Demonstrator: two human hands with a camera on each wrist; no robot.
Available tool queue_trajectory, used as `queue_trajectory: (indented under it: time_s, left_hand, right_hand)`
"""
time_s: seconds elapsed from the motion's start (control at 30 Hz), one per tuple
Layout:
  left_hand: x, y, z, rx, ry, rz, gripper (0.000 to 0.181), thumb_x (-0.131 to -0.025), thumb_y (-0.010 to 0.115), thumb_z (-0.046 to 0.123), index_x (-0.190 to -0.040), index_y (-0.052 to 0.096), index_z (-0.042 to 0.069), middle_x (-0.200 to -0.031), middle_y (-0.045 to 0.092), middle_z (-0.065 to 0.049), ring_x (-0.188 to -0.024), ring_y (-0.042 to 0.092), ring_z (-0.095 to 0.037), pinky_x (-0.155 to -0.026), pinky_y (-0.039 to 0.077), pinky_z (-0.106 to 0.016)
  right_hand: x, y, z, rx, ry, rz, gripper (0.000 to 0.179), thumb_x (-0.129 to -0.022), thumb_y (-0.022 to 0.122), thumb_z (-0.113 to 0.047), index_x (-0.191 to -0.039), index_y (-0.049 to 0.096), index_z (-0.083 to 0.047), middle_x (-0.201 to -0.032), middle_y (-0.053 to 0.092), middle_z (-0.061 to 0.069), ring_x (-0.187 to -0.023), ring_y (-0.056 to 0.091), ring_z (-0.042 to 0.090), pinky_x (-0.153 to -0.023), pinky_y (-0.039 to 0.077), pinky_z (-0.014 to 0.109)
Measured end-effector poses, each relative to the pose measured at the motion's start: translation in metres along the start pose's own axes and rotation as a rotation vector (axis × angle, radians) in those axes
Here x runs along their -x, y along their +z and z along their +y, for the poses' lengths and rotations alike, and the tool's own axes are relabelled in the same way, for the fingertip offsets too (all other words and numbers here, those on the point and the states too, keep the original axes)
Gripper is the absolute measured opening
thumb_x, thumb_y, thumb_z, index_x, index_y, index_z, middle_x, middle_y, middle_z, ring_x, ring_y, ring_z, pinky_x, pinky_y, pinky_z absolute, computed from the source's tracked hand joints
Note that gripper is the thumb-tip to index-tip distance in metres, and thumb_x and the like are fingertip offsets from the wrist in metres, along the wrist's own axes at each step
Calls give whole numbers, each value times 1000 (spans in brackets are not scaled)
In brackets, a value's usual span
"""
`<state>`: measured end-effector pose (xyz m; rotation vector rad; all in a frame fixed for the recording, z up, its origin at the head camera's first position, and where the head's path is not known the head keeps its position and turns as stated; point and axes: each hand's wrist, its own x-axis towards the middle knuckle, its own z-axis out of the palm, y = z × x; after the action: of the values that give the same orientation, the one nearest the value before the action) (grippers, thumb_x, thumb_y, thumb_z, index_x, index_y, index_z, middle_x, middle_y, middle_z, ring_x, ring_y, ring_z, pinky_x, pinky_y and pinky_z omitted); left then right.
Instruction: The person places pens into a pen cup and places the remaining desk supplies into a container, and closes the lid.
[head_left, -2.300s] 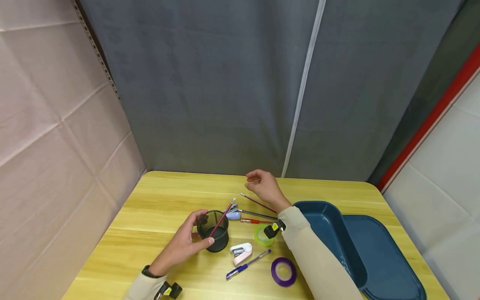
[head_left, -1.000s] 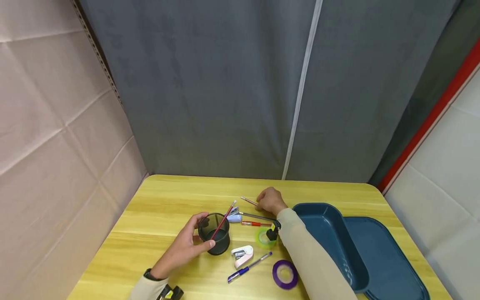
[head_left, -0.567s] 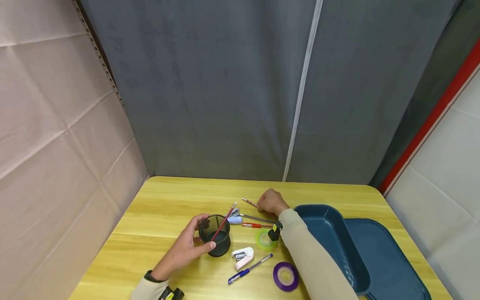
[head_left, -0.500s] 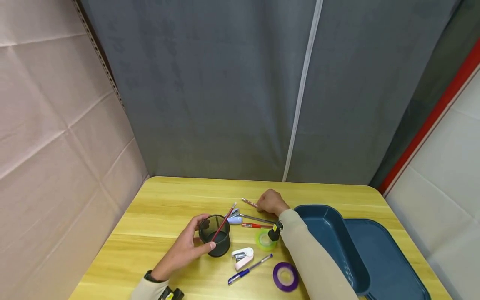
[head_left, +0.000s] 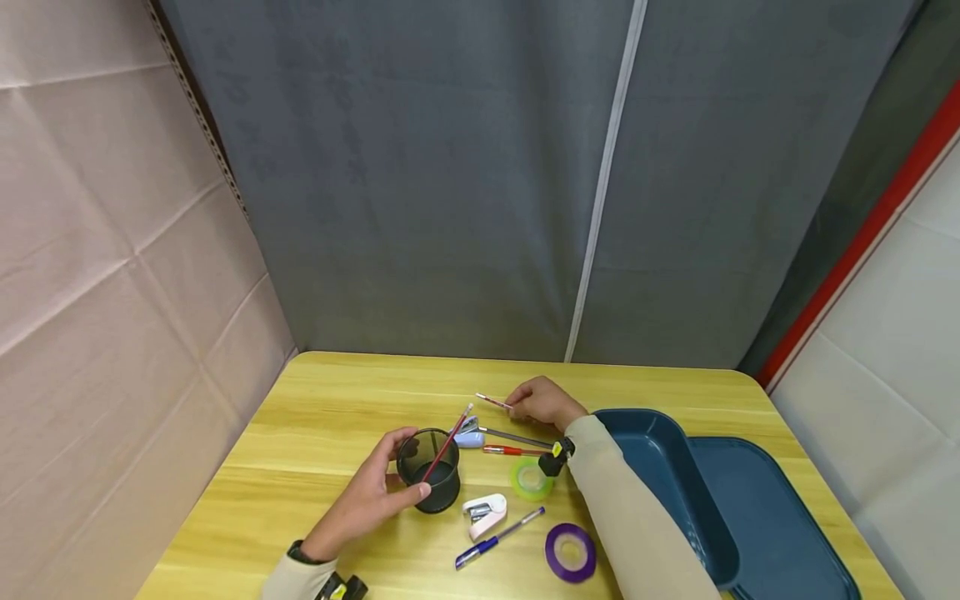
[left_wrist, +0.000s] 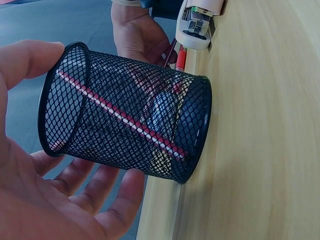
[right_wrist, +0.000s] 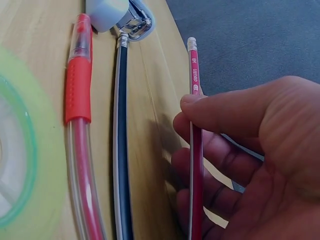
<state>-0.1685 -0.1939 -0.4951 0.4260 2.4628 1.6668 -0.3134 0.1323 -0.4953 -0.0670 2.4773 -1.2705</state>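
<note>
My left hand (head_left: 358, 508) grips a black mesh pen cup (head_left: 444, 493), thumb at the near rim and fingers around its far side. One red pencil (left_wrist: 120, 116) leans inside the cup, its white end sticking out above the rim. Farther back, my right hand (head_left: 546, 402) pinches a second red pencil (right_wrist: 196, 175) between thumb and fingers, with the eraser end pointing away from the palm. In the right wrist view, a black pencil (right_wrist: 121, 135) and a red-gripped pen (right_wrist: 78, 95) lie beside that hand.
A blue stapler (head_left: 470, 439) sits right of the cup. Nearer are a white-pink stapler (head_left: 487, 518), a blue pen (head_left: 495, 540), green tape (head_left: 523, 482) and purple tape (head_left: 553, 562). At the right are a deep blue tray (head_left: 652, 467) and a flat blue tray (head_left: 765, 508).
My right hand came down onto the second red pencil, took hold of it, and has now shifted slightly left with it. My left hand stays on the cup.
</note>
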Motion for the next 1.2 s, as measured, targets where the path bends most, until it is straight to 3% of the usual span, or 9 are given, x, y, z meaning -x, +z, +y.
queue_trajectory:
  time_s: [0.33,0.6,0.77,0.9,1.2]
  left_hand:
    - [3,0,3,-2,0,-3,86,-90,85,19,-160,36,10,-149,54,-19,-136,51,-39,-94,58,-33]
    - [3,1,5,3,-7,-3,88,-89,86,19,-161,36,9,-148,54,-20,-134,52,-39,-94,58,-32]
    - [3,2,4,6,9,-8,88,-89,86,20,-160,35,8,-149,53,-22,-134,52,-40,-95,59,-33]
    - [2,2,3,16,23,-11,87,-90,85,19,-160,35,9,-149,53,-23,-134,51,-42,-94,59,-33]
    - [2,2,2,21,33,-11,86,-91,84,20,-160,35,7,-149,53,-24,-134,51,-43,-94,59,-33]
  right_hand:
    - [6,-5,-3,-74,19,-17,18,-93,80,-14,-110,81,-12,-95,71,9,-77,59,25,-64,47,31]
    - [14,-12,-8,-115,-3,-15,20,-96,76,-13,-116,79,-11,-102,71,10,-85,61,30,-69,51,34]
    - [21,-18,-17,-142,-39,-12,25,-97,74,-13,-122,76,-6,-107,70,15,-90,61,35,-74,53,38]
    - [28,-22,-25,-147,-73,-10,29,-98,74,-15,-124,74,-5,-105,71,12,-96,62,36,-78,55,41]
    - [40,-28,-45,-94,-168,-9,17,-99,74,-14,-115,78,-14,-100,72,7,-92,65,30,-75,55,32]
